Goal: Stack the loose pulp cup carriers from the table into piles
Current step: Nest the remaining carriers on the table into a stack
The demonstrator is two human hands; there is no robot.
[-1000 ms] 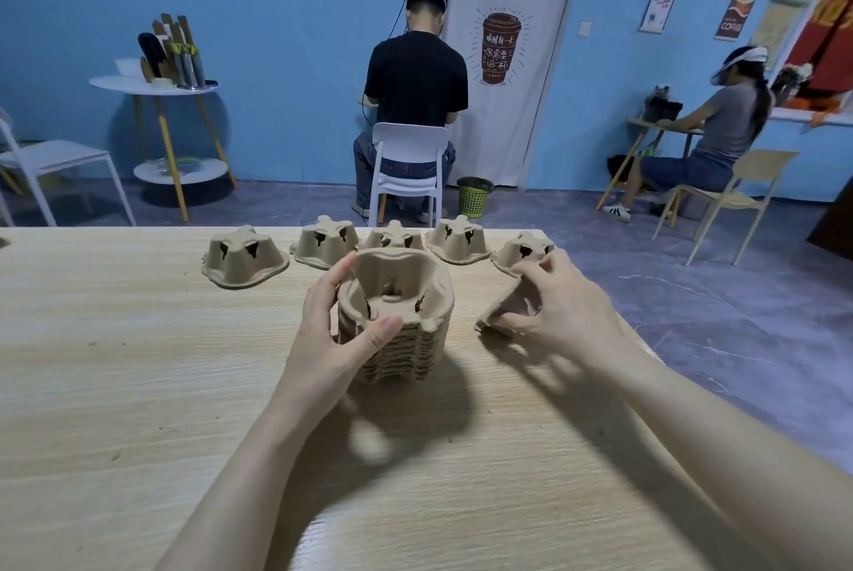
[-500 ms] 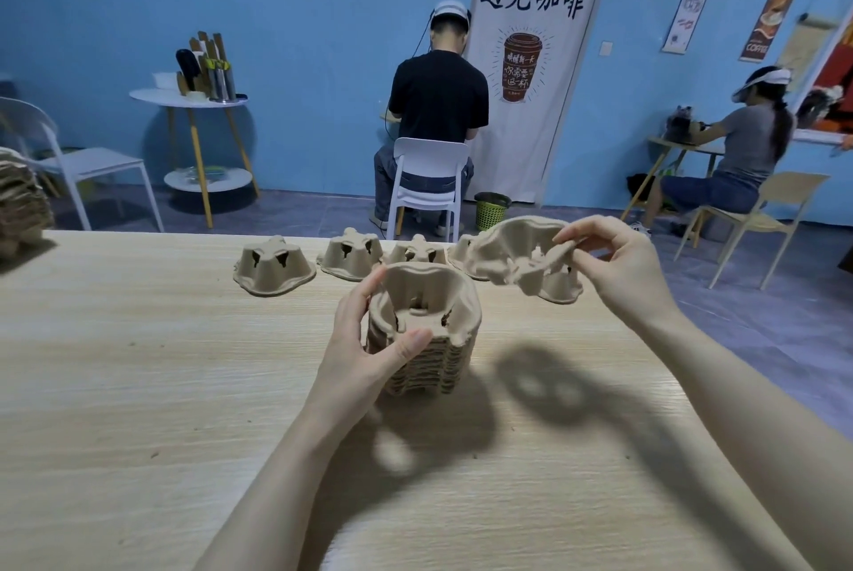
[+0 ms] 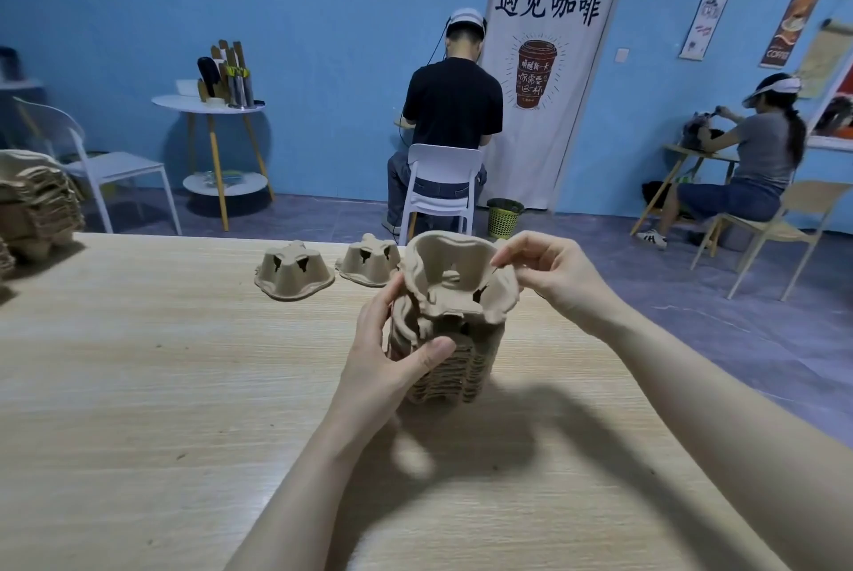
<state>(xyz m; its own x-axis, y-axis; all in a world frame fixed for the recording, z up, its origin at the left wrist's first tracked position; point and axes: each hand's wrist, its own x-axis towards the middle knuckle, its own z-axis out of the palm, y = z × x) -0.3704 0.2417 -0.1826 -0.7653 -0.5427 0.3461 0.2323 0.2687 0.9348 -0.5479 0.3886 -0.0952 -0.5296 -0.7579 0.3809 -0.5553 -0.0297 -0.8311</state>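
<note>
While the left hand [image 3: 392,353] grips the pile [image 3: 445,367] mid-counter, the right hand's [image 3: 549,277] fingers pinch a tilted carrier [image 3: 457,282] onto it (not seated); pressed askew, it could jam or topple. Two loose carriers [image 3: 295,272] wait near the far edge.

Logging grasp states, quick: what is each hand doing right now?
Left hand: grips the pile of pulp cup carriers.
Right hand: pinches the top carrier by its rim.

Tilted carrier [image 3: 454,282] atop stack [image 3: 445,367], loose carriers [image 3: 295,272] behind
</note>
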